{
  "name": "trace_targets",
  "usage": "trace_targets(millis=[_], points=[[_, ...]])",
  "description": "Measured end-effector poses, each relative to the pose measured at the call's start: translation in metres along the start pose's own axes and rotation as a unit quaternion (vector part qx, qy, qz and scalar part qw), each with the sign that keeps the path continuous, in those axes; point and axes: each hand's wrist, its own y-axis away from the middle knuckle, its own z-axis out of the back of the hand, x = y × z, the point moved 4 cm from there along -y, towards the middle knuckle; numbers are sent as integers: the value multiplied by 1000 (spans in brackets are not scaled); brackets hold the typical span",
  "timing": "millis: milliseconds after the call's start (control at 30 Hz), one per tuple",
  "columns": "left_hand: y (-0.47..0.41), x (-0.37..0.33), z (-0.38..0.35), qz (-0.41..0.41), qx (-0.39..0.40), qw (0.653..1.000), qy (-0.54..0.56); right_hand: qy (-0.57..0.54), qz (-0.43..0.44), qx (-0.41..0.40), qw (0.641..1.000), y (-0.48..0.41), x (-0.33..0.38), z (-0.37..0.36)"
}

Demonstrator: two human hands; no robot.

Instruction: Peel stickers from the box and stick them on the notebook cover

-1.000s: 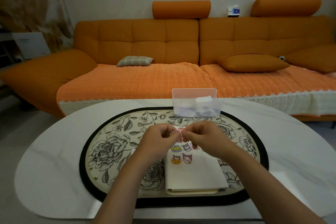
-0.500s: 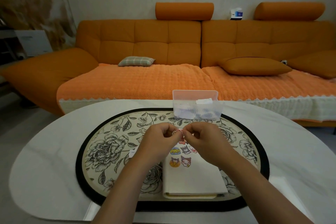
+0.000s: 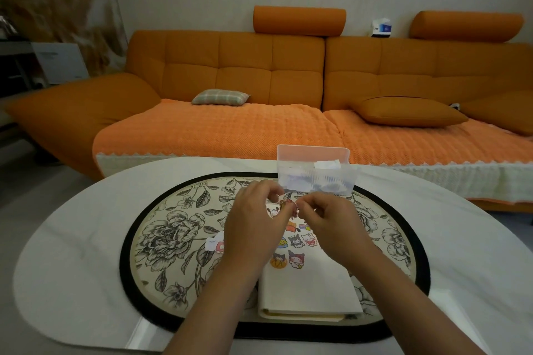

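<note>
Your hands have drawn slightly apart since half a second ago, so more of the piece between them shows. Your left hand [image 3: 253,225] is raised above the mat, back facing up, fingers curled, thumb and fingertips pinching the left edge of a small sticker [image 3: 289,206]. Your right hand [image 3: 331,225] mirrors it, knuckles up, fingers curled in, pinching the sticker's right edge. Whether the backing is already coming off is too small to tell. Both forearms come in from the bottom edge and converge toward the middle, wrists roughly level.

Directly under your hands is the cream notebook [image 3: 311,288], lying closed and flat, spine toward you. A cluster of cartoon stickers [image 3: 294,242] is on the far half of its cover. The translucent box [image 3: 314,170] stands just beyond your fingers at the far edge of the floral placemat [image 3: 173,239], lid up, white papers inside. A paper scrap [image 3: 215,243] lies on the mat just left of your left wrist. The mat lies on a white oval table [image 3: 72,239]. An orange sofa [image 3: 230,66] is behind the table, with a checked pillow [image 3: 220,96] on it.
</note>
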Motion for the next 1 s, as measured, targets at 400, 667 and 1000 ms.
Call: trace_targets(millis=[400,667,1000], points=[[-1,9,-16,97,71,987,106,118,21,-20,993,-2,0,-3],[-1,10,-19,98,90,989,71,82,6,-26,996,-3,1,-9],[-9,10,-23,76,133,980,124,-186,-101,6,977,-7,5,-11]])
